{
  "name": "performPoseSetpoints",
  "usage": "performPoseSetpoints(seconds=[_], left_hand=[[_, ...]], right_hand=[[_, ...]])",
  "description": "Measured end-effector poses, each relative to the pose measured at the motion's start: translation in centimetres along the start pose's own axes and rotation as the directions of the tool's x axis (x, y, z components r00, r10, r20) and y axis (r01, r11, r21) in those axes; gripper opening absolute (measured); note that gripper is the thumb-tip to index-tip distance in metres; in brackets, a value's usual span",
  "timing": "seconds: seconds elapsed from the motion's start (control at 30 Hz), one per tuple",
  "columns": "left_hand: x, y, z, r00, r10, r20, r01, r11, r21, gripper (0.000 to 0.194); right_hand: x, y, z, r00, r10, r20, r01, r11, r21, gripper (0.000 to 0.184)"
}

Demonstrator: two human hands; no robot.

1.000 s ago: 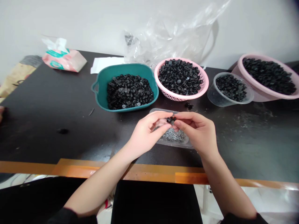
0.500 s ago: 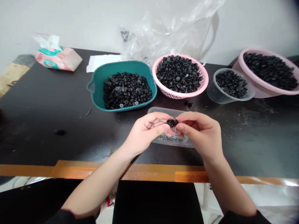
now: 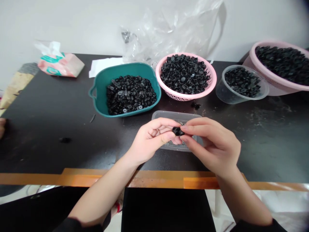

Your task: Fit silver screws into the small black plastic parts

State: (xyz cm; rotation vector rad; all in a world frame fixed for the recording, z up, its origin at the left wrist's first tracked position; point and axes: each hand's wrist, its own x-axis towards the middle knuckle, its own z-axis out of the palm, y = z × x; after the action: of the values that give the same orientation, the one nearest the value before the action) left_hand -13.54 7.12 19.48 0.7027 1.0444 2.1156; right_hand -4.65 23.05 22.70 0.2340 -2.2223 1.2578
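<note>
Right hand (image 3: 212,145) has swung outward, fingers pinched on a black fitting (image 3: 178,131).
Left hand (image 3: 152,138) pinches it too, above a clear plastic tray (image 3: 176,115) near the tabletop (image 3: 48,151) front edge.

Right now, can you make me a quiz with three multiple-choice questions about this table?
1. What lies right under the left hand and right hand? A) the tissue packet B) the clear plastic tray C) the paper sheet
2. What colour is the handled bowl beside the pink basket? A) yellow B) white C) teal
3. Where is the black plastic part? A) pinched between both hands' fingertips B) lying on the table C) inside the clear cup

1: B, the tray sits beneath them.
2: C, its rim shows teal.
3: A, the fingertips of both hands meet on it.
</note>
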Motion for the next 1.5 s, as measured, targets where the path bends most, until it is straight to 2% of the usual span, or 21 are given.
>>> performPoseSetpoints(seconds=[0.3,0.47,0.77,0.9,1.03,1.2,1.33,1.5], left_hand=[[-0.2,0.2,0.3,0.996,0.085,-0.041,-0.081,0.994,0.077,0.024],[-0.4,0.2,0.4,0.995,0.094,-0.037,-0.091,0.992,0.092,0.029],[-0.3,0.3,0.3,0.992,0.105,-0.071,-0.095,0.986,0.137,0.024],[-0.3,0.2,0.1,0.994,0.091,-0.057,-0.083,0.988,0.131,0.021],[-0.1,0.0,0.1,0.998,0.040,-0.048,-0.035,0.994,0.107,0.016],[0.1,0.0,0.1,0.992,-0.125,-0.007,0.126,0.992,0.021,0.008],[0.3,0.1,-0.1,0.987,-0.158,-0.011,0.158,0.987,-0.020,0.008],[0.3,0.2,-0.3,0.984,-0.177,-0.001,0.177,0.984,-0.012,0.009]], right_hand=[[0.3,0.2,0.1,0.976,-0.215,-0.030,0.207,0.964,-0.170,0.023],[0.4,0.2,0.3,0.972,-0.233,-0.026,0.225,0.958,-0.177,0.022],[-0.1,0.9,0.7,0.981,-0.195,-0.027,0.188,0.969,-0.158,0.023],[-0.1,1.1,0.7,0.992,-0.126,-0.009,0.124,0.988,-0.092,0.024],[0.3,1.4,0.1,0.999,0.017,0.045,-0.019,0.999,0.039,0.017],[0.9,2.1,-0.8,0.952,0.219,0.213,-0.279,0.908,0.313,0.009],[0.8,2.2,-0.6,0.915,0.315,0.250,-0.390,0.849,0.356,0.015],[0.5,2.0,-0.2,0.911,0.333,0.245,-0.400,0.858,0.322,0.009]])
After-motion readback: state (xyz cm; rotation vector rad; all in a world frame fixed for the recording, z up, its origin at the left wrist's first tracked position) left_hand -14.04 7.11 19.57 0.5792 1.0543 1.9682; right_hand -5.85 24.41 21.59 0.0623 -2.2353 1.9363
